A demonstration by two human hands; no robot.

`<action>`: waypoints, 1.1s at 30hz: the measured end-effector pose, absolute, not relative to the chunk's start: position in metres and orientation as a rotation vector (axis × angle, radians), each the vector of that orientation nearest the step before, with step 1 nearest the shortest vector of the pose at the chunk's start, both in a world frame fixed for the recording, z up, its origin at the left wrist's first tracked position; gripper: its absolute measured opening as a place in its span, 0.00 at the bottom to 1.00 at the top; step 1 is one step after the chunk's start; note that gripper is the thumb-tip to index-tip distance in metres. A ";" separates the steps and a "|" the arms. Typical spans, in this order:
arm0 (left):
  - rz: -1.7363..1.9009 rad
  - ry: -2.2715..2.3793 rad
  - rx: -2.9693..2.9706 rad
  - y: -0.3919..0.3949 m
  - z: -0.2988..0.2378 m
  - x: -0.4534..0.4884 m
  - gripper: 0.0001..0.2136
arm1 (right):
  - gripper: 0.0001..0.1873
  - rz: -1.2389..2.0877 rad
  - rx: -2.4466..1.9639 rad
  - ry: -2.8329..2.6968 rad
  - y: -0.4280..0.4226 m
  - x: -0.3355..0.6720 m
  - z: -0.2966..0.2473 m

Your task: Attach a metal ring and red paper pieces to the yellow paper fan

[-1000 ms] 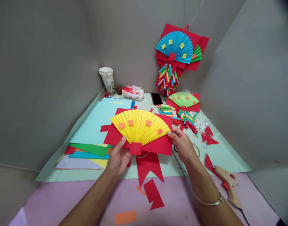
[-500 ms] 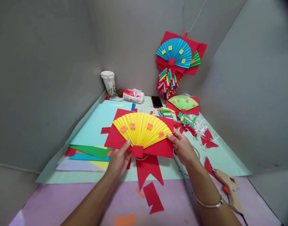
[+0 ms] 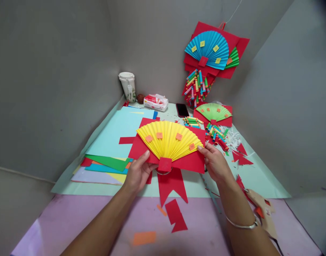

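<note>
A yellow pleated paper fan [image 3: 167,140] with orange squares is mounted on a red card [image 3: 188,163]. At the fan's base sits a small red square [image 3: 165,164], and a notched red paper tail [image 3: 172,185] shows below it. My left hand [image 3: 138,173] grips the card's lower left part, thumb on the front. My right hand [image 3: 215,160] pinches the right edge, thumb against the fan's end. The fingers behind the card are partly hidden. The card tilts up towards me, held in front of the table.
Coloured paper sheets [image 3: 106,138] are stacked at left. A cup [image 3: 127,87], a tissue pack [image 3: 156,102] and a phone [image 3: 182,110] stand along the back. Blue-fan decoration [image 3: 208,49] hangs at back right. Paper rolls [image 3: 216,135] and a glue gun [image 3: 260,209] lie right.
The view has shifted, so the whole scene sits slightly further right and higher. Both hands keep their hold on the red card with the yellow fan.
</note>
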State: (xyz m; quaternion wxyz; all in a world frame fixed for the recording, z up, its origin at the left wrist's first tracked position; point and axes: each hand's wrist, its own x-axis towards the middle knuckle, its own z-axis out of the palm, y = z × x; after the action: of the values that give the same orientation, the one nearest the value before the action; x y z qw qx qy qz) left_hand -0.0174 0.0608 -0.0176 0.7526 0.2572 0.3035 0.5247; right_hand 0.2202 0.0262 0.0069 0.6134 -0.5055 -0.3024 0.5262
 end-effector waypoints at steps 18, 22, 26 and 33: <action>1.117 0.377 0.287 0.073 -0.003 -0.041 0.19 | 0.21 1.239 -1.222 -0.754 0.022 0.252 0.012; 1.020 0.392 0.306 0.075 -0.007 -0.046 0.21 | 0.20 1.261 -1.253 -0.760 0.018 0.254 0.014; 0.941 0.414 0.303 0.075 -0.009 -0.047 0.19 | 0.21 1.289 -1.282 -0.789 0.015 0.254 0.014; 0.916 0.553 0.242 0.073 -0.002 -0.046 0.22 | 0.17 1.359 -1.250 -0.879 0.016 0.254 0.017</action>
State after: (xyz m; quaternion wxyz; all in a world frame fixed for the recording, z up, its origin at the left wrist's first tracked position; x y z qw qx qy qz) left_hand -0.0457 0.0733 -0.0022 0.8534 0.1148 0.2628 0.4353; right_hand 0.2538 0.0157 0.0168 0.5212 -0.5214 -0.3670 0.5673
